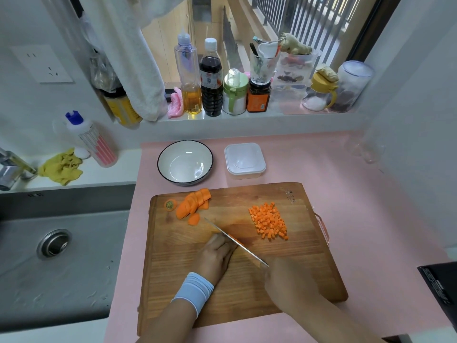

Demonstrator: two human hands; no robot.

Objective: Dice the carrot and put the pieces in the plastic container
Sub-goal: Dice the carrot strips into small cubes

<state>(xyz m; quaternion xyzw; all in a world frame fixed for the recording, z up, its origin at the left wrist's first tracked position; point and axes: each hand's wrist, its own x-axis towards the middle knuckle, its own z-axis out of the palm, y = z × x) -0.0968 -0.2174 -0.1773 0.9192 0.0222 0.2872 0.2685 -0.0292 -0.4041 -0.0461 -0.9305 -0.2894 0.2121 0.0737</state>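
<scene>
Right grip closed round knife; left grip curled on carrot, against blade; slip risks cut fingers

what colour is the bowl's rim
Black, around a white bowl; head view shows it.

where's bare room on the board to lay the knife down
Bare wood: near right of the cutting board, below the diced carrot, beside the right hand; also far middle, between carrot slices and dice. Pink counter right of the board is bare. Crowded: far left corner, and around the left hand.
</scene>
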